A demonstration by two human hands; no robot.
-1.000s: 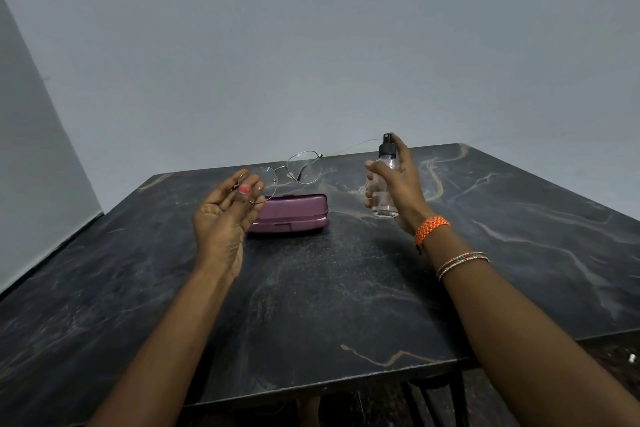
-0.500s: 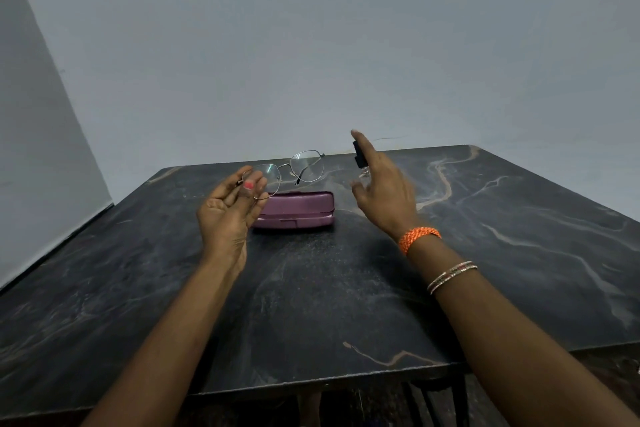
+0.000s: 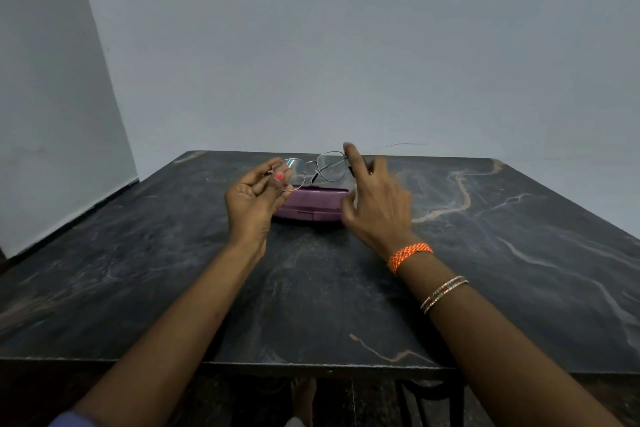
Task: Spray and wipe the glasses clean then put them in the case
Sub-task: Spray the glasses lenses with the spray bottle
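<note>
Mid-frame, the left hand point(image 3: 251, 199) pinches the glasses point(image 3: 311, 170) by 1 lens above the closed purple case point(image 3: 308, 205) on the desk point(image 3: 519, 253) — the right hand point(image 3: 375, 204) hovers beside them, fingers spread, blurred.

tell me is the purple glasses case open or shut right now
Shut. The purple case lies flat on the table with its lid down; the glasses are outside it, held above.

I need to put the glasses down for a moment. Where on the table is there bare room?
The table is bare right of the right hand, left of the left hand, and along the near edge. It is crowded mid-table: purple case, both hands, glasses.
</note>
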